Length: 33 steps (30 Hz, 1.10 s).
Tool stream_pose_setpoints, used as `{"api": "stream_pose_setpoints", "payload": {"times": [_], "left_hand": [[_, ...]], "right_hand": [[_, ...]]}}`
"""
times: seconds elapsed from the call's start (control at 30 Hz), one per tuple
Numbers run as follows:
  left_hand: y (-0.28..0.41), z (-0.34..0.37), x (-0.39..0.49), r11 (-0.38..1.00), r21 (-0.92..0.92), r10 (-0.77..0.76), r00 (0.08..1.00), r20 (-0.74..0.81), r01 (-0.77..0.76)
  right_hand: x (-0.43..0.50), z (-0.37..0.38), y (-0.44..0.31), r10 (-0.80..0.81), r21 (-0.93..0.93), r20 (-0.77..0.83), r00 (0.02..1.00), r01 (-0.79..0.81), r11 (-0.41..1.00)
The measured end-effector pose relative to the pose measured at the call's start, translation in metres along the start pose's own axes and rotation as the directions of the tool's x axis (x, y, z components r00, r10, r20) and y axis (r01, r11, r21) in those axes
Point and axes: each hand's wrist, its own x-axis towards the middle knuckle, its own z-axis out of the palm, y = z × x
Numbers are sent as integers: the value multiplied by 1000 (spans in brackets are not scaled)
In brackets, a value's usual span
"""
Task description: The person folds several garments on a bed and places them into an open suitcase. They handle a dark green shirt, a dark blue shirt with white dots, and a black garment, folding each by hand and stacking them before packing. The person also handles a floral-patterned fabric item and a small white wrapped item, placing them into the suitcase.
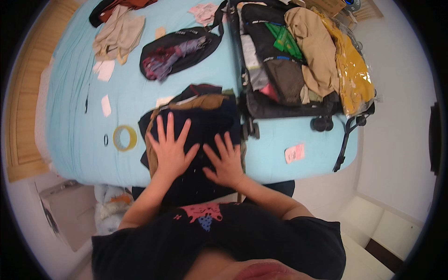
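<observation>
Both palms rest flat on a dark navy garment (210,120) that tops a pile of clothes at the near edge of the bed. My left hand (171,150) has its fingers spread over the pile's left part. To its right, my right hand (224,159) presses on the same dark cloth, fingers apart. A brown garment (201,102) and other dark cloth show from under the far side of the pile. A roll of yellowish tape (124,138) lies just left of the pile, with a small black ring (106,140) beside it.
An open black suitcase (280,111) packed with clothes lies on the blue bedsheet (217,75) at right. A yellow garment in clear plastic (355,84) sits along its right side. Farther back are a black sling bag (194,63) and a beige garment (119,35). A pink tag (295,153) lies near the front.
</observation>
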Motion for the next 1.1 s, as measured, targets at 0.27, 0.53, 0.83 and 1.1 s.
{"api": "stream_pose_setpoints", "payload": {"times": [0.27, 0.53, 0.83, 1.1], "left_hand": [[5, -9, 15, 999, 37, -14, 992, 124, 10], [19, -34, 25, 980, 195, -122, 919, 374, 50], [99, -93, 14, 924, 340, -285, 909, 303, 177], [116, -67, 3, 891, 158, -404, 584, 704, 426]], "right_hand": [[5, -4, 3, 27, 38, 1, 1000, -27, 999], [17, -79, -16, 31, 36, 196, 980, -39, 999], [-30, -215, 99, 315, 110, 19, 949, -315, 943], [-39, -333, 220, 435, -291, -265, 860, -502, 815]]}}
